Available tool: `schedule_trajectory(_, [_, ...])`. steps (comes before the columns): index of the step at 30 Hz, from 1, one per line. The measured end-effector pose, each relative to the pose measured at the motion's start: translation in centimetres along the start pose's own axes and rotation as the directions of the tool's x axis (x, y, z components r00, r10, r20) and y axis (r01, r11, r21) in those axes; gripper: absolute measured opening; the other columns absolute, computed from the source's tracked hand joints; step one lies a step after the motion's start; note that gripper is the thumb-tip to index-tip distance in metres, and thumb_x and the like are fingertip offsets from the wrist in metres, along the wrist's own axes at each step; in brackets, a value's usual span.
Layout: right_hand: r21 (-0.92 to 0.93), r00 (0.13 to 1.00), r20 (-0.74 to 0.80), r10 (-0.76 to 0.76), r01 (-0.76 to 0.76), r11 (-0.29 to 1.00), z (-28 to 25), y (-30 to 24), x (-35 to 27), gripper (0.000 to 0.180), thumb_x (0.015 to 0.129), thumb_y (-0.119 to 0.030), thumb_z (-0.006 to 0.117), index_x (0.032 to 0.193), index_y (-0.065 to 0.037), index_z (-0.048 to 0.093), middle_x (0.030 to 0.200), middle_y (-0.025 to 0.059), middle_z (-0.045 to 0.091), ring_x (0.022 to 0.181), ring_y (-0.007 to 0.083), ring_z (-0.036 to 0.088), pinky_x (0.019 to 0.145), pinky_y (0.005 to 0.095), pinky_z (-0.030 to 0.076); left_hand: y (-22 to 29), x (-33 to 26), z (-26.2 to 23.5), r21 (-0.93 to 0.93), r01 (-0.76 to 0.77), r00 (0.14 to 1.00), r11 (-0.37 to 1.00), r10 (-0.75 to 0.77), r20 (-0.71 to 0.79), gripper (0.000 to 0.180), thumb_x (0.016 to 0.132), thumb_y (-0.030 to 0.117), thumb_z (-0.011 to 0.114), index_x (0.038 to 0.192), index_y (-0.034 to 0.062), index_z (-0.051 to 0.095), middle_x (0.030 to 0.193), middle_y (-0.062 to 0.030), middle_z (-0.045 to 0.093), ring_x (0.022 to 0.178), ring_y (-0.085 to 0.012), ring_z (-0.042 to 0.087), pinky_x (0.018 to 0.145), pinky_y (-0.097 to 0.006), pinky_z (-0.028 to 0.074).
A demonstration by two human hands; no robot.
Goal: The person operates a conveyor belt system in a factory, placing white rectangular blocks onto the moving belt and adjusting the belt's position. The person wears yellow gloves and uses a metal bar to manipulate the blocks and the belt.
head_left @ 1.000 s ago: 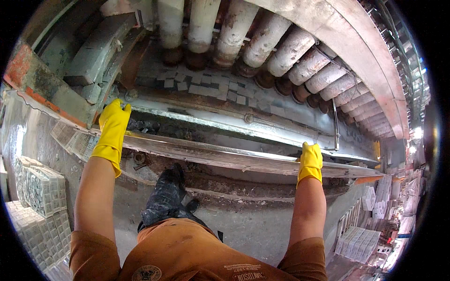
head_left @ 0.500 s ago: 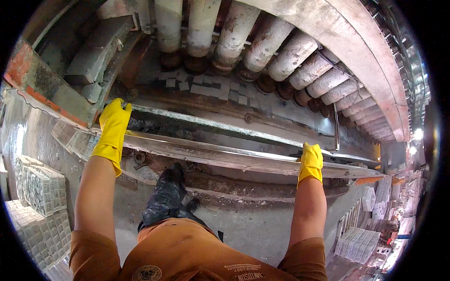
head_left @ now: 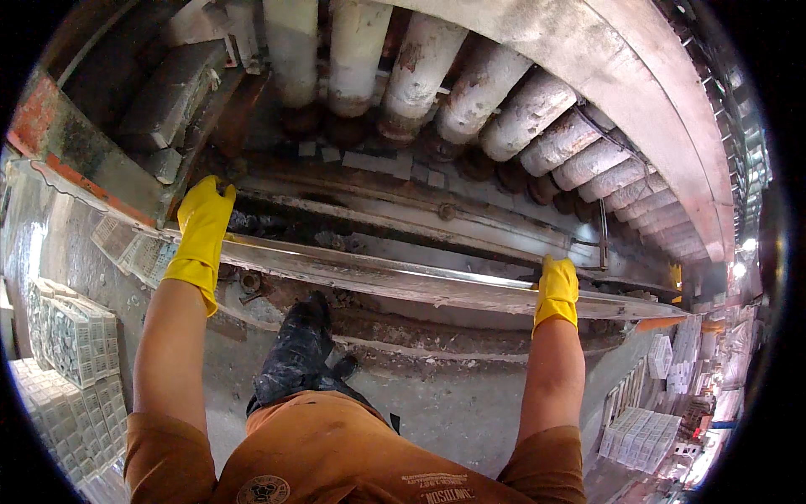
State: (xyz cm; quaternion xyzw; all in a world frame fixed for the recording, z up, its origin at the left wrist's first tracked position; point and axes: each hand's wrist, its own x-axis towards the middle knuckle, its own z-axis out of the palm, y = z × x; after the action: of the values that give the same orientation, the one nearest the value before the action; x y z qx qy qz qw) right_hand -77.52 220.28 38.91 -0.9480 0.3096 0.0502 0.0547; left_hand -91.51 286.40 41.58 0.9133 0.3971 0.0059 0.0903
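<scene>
A long grey metal panel point(head_left: 403, 277) crosses in front of me along a machine. Near its left end, my left hand point(head_left: 206, 223), in a yellow rubber glove, reaches over the upper edge with its fingers curled on the far side. Well to the right, my gloved right hand point(head_left: 556, 290) is closed over the same edge. Both sets of fingertips are hidden. Behind the panel lies a wet trough point(head_left: 411, 248) with dark debris. Pale tiles point(head_left: 378, 165) lie farther in, under a row of thick whitish cylinders point(head_left: 428, 71).
A curved pale beam point(head_left: 621, 59) overhangs the cylinders. An orange-edged metal frame point(head_left: 92, 160) and a grey block-like housing point(head_left: 172, 97) stand at left. White crates of tiles point(head_left: 80, 336) are stacked lower left, with more white crates point(head_left: 642, 437) lower right. A low ledge point(head_left: 420, 353) runs below the panel.
The pale strip between my fingertips now looks dark, and more debris shows behind the panel. The cylinders have shifted slightly nearer, covering more tiles. Both hands have stayed in place.
</scene>
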Motion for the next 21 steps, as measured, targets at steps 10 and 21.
schedule_trajectory(10, [-0.042, 0.999, -0.031, -0.02, 0.019, 0.999, -2.0, -4.4, 0.6, 0.054, 0.095, -0.052, 0.057, 0.124, -0.008, 0.067, 0.127, 0.02, 0.069, 0.117, 0.0414, 0.066, 0.089, 0.0546, 0.05, 2.6, 2.4, -0.4, -0.012, -0.034, 0.999, 0.999, 0.034, -0.042, 0.052, 0.093, 0.049, 0.063, 0.13, 0.0121, 0.067, 0.128, -0.0206, 0.068, 0.119, -0.0396, 0.064, 0.102, -0.049, 0.05])
schedule_trajectory(21, [-0.07, 0.999, -0.005, 0.048, -0.048, 0.996, -3.2, -7.9, 2.2, 0.055, 0.094, -0.054, 0.06, 0.124, -0.009, 0.07, 0.127, 0.0197, 0.07, 0.115, 0.0413, 0.067, 0.086, 0.0542, 0.05, 4.2, 5.2, -0.1, 0.003, -0.035, 0.997, 0.999, 0.035, -0.066, 0.053, 0.092, 0.049, 0.064, 0.128, 0.0093, 0.068, 0.127, -0.0195, 0.069, 0.118, -0.0383, 0.065, 0.101, -0.048, 0.051])
